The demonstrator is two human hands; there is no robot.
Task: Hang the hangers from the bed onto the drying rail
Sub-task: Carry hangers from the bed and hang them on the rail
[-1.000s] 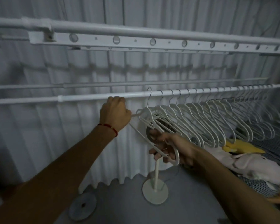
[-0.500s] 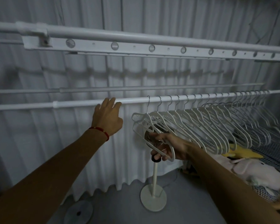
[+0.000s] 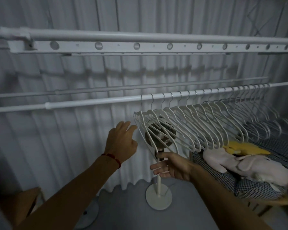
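A: Since the last frames your left hand [image 3: 121, 143] has dropped off the white metal drying rail [image 3: 93, 102]; your right hand [image 3: 171, 166] has let go of the end hanger.

B: Grip state?

A: Both loose, fingers spread, holding nothing. The white plastic hangers [image 3: 198, 125] hang in a row on the rail, above the checked bed [image 3: 273, 146].

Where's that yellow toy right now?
In the head view, the yellow toy lies at the right on the bed, below the hangers and against a pale plush.

Bare forearms, a thin red cord bracelet [image 3: 112, 157] around the left wrist.
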